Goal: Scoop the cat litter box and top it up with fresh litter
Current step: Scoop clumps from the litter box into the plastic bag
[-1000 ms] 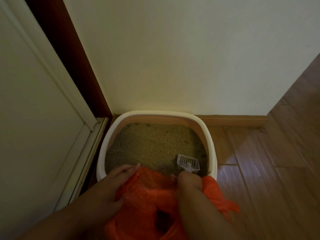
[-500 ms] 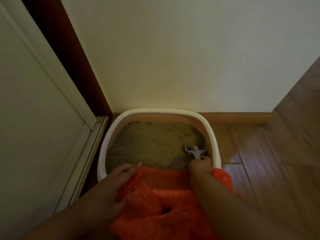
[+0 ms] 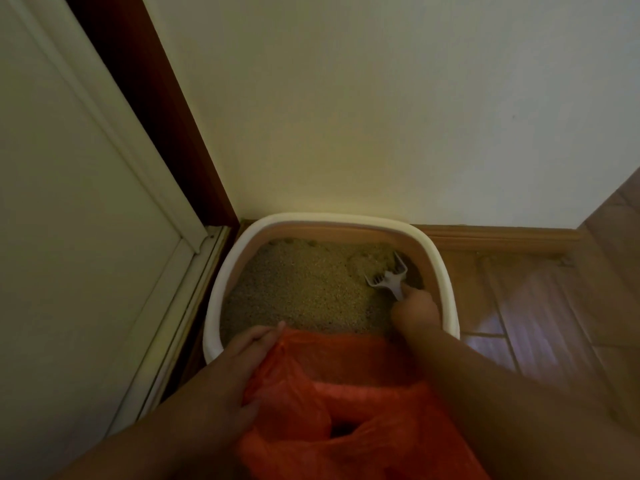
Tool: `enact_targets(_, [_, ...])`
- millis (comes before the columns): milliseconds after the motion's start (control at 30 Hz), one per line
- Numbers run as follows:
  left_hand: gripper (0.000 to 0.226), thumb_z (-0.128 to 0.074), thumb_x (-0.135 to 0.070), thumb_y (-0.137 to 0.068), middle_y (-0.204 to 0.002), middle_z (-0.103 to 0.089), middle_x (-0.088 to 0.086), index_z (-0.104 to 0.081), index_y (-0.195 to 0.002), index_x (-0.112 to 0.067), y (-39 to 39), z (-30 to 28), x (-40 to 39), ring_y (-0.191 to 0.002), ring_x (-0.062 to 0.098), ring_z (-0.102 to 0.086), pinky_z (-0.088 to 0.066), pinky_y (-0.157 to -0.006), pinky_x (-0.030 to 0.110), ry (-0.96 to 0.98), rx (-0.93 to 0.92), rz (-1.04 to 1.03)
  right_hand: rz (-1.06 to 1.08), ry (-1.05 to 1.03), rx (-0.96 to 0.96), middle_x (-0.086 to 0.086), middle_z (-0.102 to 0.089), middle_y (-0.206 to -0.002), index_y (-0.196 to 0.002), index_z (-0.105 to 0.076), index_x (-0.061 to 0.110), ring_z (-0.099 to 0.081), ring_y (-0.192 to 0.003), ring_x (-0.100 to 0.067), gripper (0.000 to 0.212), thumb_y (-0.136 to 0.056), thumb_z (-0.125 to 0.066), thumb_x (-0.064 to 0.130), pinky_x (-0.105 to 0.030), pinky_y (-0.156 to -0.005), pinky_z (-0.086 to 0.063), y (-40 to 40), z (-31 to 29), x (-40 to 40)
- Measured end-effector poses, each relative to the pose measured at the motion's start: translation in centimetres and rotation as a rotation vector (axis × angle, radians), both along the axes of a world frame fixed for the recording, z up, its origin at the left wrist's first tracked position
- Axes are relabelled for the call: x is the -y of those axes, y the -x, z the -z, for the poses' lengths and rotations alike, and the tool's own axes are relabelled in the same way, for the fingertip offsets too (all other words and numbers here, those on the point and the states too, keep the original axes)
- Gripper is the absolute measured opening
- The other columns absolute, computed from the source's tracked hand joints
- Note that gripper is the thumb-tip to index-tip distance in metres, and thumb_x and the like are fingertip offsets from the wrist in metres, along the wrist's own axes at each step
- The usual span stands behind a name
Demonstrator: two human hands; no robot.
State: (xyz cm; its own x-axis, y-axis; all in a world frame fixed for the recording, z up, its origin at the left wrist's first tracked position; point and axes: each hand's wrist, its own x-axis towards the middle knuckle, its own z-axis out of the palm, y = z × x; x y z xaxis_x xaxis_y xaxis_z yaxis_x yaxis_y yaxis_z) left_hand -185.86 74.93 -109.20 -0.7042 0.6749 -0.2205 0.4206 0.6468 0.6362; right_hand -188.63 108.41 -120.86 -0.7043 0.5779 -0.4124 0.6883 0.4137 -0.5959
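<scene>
In box [image 3: 221,299] at two o'clock: right hand [image 3: 415,311] fisted on scoop [image 3: 389,278], tines dug into litter [image 3: 304,289]. Left hand [image 3: 239,362] pinches bag [image 3: 346,393] rim, mouth kept open close by for dumping.

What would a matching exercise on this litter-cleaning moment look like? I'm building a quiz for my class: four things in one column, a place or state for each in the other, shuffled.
Things
1. litter scoop
2. orange plastic bag
3. litter box
4. left hand

Places or states
A. set on the wooden floor against the wall, beside the door frame
B. held in the right hand's grip, head in the litter at the far right of the box
C. gripping the bag's edge at the near rim of the box
D. mouth open, draped at the near side of the box

Pairs: 1-B, 2-D, 3-A, 4-C
</scene>
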Motion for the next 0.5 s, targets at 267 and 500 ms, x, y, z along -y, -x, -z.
enact_targets(267, [0.093, -0.067, -0.017, -0.09, -0.146, -0.01, -0.045, -0.009, -0.15, -0.059, -0.2, -0.1, 0.1, -0.134, -0.02, -0.028, -0.036, -0.102, 0.004, 0.008, -0.013, 0.013, -0.197, -0.187, 0.067, -0.013, -0.055, -0.13, -0.144, -0.048, 0.013, -0.063, -0.101, -0.025, 0.051, -0.094, -0.053, 0.003, -0.042, -0.09, -0.057, 0.6, 0.8, -1.1])
enact_targets(500, [0.089, -0.067, -0.019, -0.092, -0.143, -0.009, -0.047, -0.009, -0.149, -0.057, -0.1, -0.3, -0.3, -0.131, -0.024, -0.026, -0.033, -0.098, -0.002, 0.009, 0.03, -0.004, -0.347, -0.357, 0.012, -0.012, -0.057, -0.109, -0.107, -0.065, 0.012, -0.057, -0.079, -0.019, 0.025, -0.101, -0.054, 0.033, -0.033, -0.074, -0.049, 0.1, 0.5, -1.7])
